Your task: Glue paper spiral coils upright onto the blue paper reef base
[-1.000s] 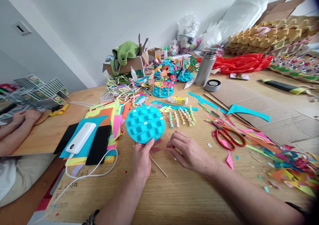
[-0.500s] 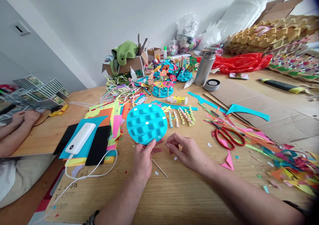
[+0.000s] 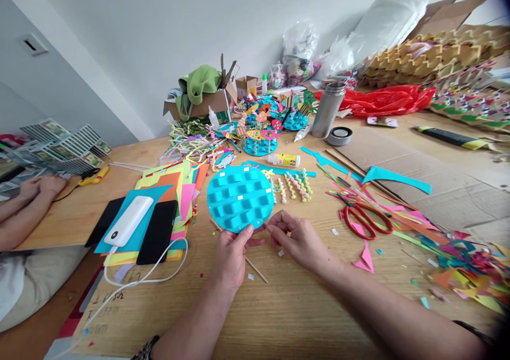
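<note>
My left hand [image 3: 233, 256] grips the lower edge of a round blue paper disc [image 3: 240, 199], thumb in front. Raised blue bumps cover its face, and a few small white squares are stuck on it. Beside the lower right edge, my right hand [image 3: 295, 237] is closed in a pinch; what its fingertips hold, if anything, is too small to make out. A thin wooden stick [image 3: 256, 269] lies under my left hand. Just behind the disc are twisted pastel strips [image 3: 306, 185], a blue paper strip [image 3: 306, 174] and a glue bottle [image 3: 283, 160].
Red-handled scissors [image 3: 366, 222] lie among paper scraps at right, near a steel flask [image 3: 327, 110]. At left are coloured sheets [image 3: 187, 190], a white power bank [image 3: 131, 222] and a black phone [image 3: 157, 232]. Another person's hands [image 3: 43, 184] rest at far left.
My left hand has shifted the disc slightly right. My right hand has moved a little up, its fingertips now nearer the disc's lower right edge.
</note>
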Tool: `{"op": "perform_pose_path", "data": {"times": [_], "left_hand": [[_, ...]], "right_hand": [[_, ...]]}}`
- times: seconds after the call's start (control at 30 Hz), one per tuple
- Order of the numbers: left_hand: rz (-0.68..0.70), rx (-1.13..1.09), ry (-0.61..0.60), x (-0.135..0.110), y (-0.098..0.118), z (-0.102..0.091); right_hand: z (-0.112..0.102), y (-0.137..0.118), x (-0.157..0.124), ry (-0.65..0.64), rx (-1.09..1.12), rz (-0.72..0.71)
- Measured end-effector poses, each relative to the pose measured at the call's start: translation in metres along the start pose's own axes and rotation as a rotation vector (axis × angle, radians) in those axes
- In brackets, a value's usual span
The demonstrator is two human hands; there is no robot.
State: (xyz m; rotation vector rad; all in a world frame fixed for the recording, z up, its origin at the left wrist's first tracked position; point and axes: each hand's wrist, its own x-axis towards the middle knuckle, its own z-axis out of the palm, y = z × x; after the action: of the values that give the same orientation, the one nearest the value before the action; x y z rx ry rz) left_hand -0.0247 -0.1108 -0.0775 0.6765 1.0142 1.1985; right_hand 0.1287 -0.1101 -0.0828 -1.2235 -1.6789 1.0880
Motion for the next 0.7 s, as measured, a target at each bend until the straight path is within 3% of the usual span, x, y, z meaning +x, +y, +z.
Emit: {"op": "perform_pose_path", "data": {"times": [0.43,0.7], "left_hand": [[-0.043,-0.067,0.024,0.002,0.0026,0.0003],[-0.033,-0.034,0.008,0.0005,0.0015,-0.001]], "right_hand": [[-0.0035,-0.0007,0.0017,0.053,-0.053,0.058],[-0.0026,0.0005,-0.0003,0.01,-0.112,-0.018]]}}
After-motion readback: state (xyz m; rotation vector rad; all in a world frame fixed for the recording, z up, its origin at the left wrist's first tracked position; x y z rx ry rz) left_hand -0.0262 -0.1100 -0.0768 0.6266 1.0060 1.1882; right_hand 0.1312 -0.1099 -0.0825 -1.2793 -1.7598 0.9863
